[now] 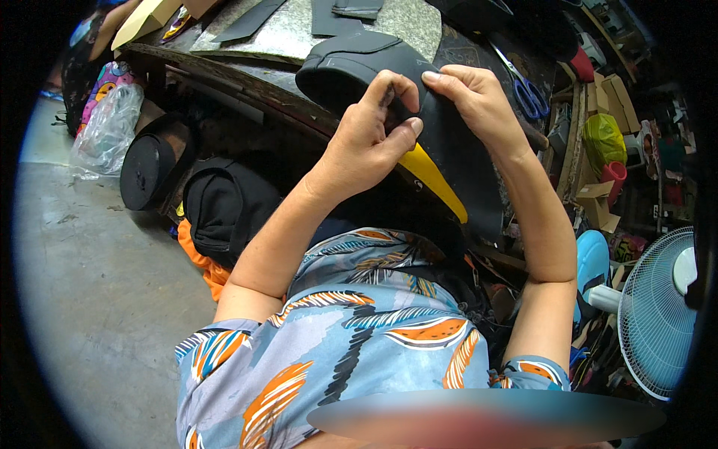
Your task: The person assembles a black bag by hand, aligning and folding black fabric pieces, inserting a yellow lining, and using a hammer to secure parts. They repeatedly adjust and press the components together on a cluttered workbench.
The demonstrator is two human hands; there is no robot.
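A curved black piece of flexible sheet material [467, 161], with stitched seams and a rounded hollow end, rests partly on the table edge and hangs down toward my lap. Along its lower left side runs a yellow strip [435, 183]. My left hand [374, 135] has its fingers curled and its thumb pressed near the index fingertip at the edge of this piece; the exact contact is partly hidden. Close by on the right, my right hand [475, 101] pinches the same black piece between thumb and fingers.
Flat black cut pieces [250, 20] lie on a pale speckled board [407, 26]. Blue-handled scissors [529, 97] rest to the right. A white standing fan [658, 314] is at the lower right, below cardboard boxes [617, 105]. A black bag [228, 202] and a clear plastic bag [108, 131] are at left.
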